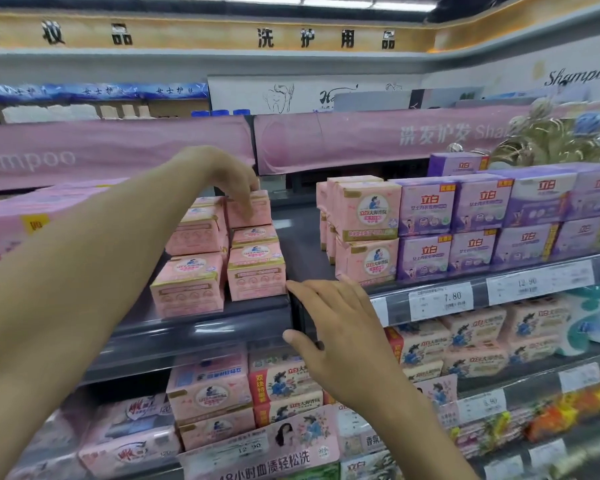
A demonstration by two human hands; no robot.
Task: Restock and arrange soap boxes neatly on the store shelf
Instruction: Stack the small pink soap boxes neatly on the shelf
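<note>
Top pink soap box [252,213]: ctr frame, atop the rear pink stack on the grey shelf [201,332]. Left hand [234,180]: fingers curled down over its top edge, gripping. Step, prob.: seating this box. Next: square it flush w/ the boxes below. Right hand [340,327]: fingers spread, holding nothing, index tip just beside front pink soap box [257,275].

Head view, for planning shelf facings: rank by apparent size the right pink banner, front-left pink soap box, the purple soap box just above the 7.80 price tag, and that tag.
1. right pink banner
2. front-left pink soap box (nearer the camera)
3. purple soap box and 7.80 price tag: look about alike, so unranked
</note>
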